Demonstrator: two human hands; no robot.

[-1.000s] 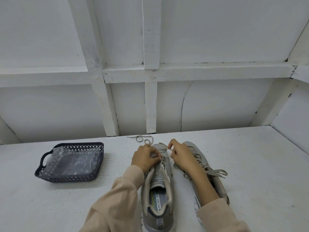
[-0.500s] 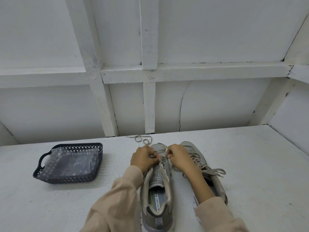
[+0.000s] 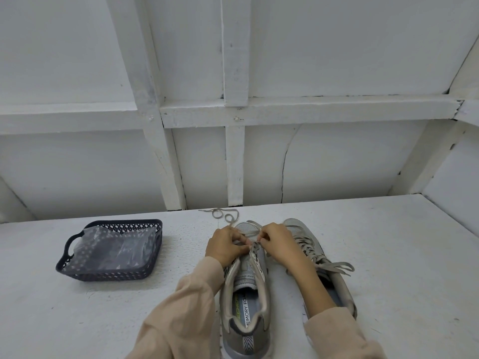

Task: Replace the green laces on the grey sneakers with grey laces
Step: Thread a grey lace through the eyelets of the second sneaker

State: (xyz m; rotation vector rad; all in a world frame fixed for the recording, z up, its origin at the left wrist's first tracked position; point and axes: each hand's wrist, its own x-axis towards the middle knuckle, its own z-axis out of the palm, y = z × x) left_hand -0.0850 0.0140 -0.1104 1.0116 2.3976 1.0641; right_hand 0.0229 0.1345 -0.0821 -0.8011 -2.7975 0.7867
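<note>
Since the near sneaker (image 3: 245, 294) lies toe-away on the surface (image 3: 388, 255), I work its front eyelets: left grip (image 3: 225, 244) and right grip (image 3: 277, 244) each pinch the grey lace (image 3: 210, 210), its slack trailing past the toe.

Counter (image 3: 388, 255) reads to me as matt white paint, faintly pebbled and rough. Wall (image 3: 337, 47) behind it has the same flat white coat, with painted wood battens (image 3: 234, 60) and a hairline crack down one panel. The basket (image 3: 108, 275) looks like dark moulded plastic, lattice-cut, with a dull finish. Inside it there's a clear plastic bag (image 3: 116, 250), crinkled and glossy. Centre sneaker (image 3: 245, 330): grey knit mesh on the tongue, smoother synthetic trim round the collar with a soft sheen, printed cloth insole (image 3: 243, 307). Second sneaker (image 3: 295, 226) has the same grey mesh, matt. The lace (image 3: 213, 215) is flat woven cloth, grey-beige, no shine. Sleeves (image 3: 181, 320): soft beige cloth, matt, lightly creased.
</note>
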